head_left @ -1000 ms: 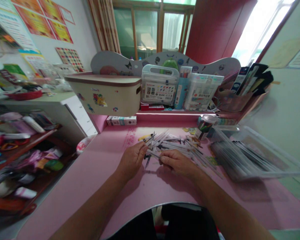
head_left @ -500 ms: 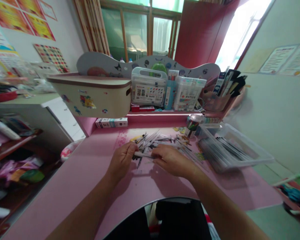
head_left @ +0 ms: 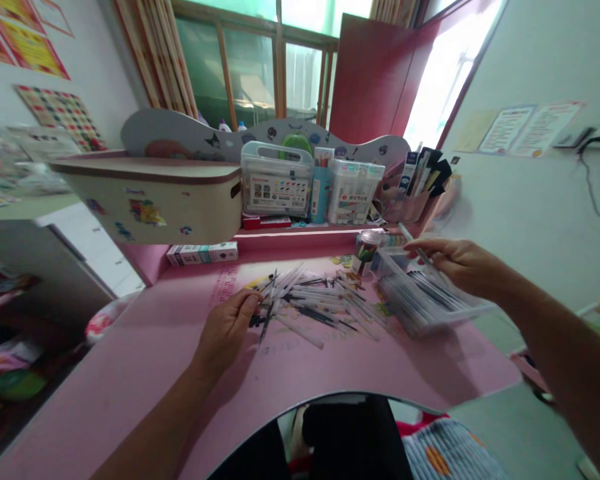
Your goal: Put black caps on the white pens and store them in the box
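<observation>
My right hand (head_left: 463, 264) is raised over the clear plastic box (head_left: 473, 308), pinching a slim pale pen (head_left: 423, 255) between thumb and fingers. Inside that box lie several dark and clear pens (head_left: 437, 291). On the pink desk my left hand (head_left: 229, 325) rests at the left edge of a loose pile of white and black pen parts (head_left: 310, 293). Its thumb and fingertips are pressed together; whatever they hold is too small to make out. A single white pen barrel (head_left: 300, 331) lies at the front of the pile.
A lidded jar of colored pens (head_left: 365, 253) stands behind the box. The shelf carries a cream bin (head_left: 155, 203), a marker case (head_left: 277, 183) and a pink holder (head_left: 405, 203). Beneath it lies a long carton (head_left: 203, 253). The desk's curved front edge is near my lap.
My right hand has left the pile and moved right, up over the plastic box, with a pen. My left hand stays by the pile. The view has turned slightly right.
</observation>
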A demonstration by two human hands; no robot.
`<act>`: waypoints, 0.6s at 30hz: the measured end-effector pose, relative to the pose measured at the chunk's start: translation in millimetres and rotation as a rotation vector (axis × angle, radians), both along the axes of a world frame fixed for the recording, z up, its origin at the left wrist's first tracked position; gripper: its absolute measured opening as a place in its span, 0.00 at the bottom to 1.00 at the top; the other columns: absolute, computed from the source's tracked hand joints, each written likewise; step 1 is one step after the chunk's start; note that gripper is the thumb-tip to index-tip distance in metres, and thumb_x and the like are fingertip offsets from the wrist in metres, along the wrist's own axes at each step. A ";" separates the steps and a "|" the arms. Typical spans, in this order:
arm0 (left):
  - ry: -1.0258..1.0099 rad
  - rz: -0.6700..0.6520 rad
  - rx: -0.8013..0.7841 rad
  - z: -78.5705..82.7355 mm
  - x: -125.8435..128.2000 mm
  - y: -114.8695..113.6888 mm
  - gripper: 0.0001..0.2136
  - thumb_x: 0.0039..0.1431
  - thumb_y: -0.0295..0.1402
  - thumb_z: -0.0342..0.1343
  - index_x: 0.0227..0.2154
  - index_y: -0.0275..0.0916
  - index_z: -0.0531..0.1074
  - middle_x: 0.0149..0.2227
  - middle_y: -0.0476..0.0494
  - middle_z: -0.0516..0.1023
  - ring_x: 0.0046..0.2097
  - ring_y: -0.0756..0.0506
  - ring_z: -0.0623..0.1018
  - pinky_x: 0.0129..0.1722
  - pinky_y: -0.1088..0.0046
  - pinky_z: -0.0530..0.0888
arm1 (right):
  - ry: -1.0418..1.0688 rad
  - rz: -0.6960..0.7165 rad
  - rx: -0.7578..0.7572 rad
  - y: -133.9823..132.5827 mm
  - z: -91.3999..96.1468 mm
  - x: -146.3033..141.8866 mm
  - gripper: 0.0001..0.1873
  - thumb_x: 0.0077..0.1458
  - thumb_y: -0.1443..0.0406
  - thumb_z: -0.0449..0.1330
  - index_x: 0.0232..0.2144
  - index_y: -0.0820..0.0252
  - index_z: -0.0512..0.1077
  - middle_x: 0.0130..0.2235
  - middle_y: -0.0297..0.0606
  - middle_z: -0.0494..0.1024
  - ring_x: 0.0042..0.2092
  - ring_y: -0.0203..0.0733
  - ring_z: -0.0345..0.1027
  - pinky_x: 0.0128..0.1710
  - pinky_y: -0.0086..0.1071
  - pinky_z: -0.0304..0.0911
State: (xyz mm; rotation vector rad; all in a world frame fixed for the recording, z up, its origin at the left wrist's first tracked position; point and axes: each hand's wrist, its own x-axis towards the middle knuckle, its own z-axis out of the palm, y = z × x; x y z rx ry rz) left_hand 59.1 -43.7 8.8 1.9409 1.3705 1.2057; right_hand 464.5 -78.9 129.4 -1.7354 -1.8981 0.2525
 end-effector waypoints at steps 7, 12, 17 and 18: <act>0.024 0.026 -0.013 -3.2 -3.2 2.5 0.19 0.64 0.47 0.46 0.32 0.40 0.76 0.28 0.46 0.80 0.33 0.44 0.79 0.34 0.72 0.72 | -0.115 -0.001 -0.169 12.2 -25.7 58.8 0.16 0.57 0.63 0.52 0.41 0.61 0.77 0.32 0.41 0.76 0.31 0.40 0.67 0.32 0.33 0.63; 0.026 0.023 0.004 -3.6 -5.3 3.0 0.19 0.64 0.47 0.46 0.33 0.40 0.76 0.29 0.45 0.80 0.34 0.44 0.79 0.35 0.72 0.72 | -0.191 -0.009 -0.241 12.9 -41.1 52.0 0.37 0.54 0.68 0.53 0.66 0.63 0.55 0.26 0.31 0.71 0.26 0.37 0.64 0.27 0.30 0.58; 0.017 -0.002 0.020 -1.7 -5.8 1.6 0.17 0.64 0.45 0.47 0.33 0.39 0.76 0.28 0.46 0.79 0.32 0.45 0.78 0.34 0.73 0.72 | -0.317 -0.028 -0.274 20.9 -52.2 50.2 0.20 0.45 0.72 0.58 0.43 0.61 0.74 0.23 0.33 0.72 0.23 0.36 0.63 0.24 0.30 0.54; 0.016 -0.011 0.023 -1.1 -5.8 1.2 0.17 0.64 0.45 0.48 0.33 0.39 0.76 0.29 0.46 0.79 0.32 0.45 0.78 0.34 0.73 0.72 | -0.346 -0.037 -0.256 22.7 -56.0 51.5 0.13 0.43 0.73 0.59 0.33 0.60 0.76 0.22 0.33 0.71 0.22 0.36 0.62 0.23 0.30 0.53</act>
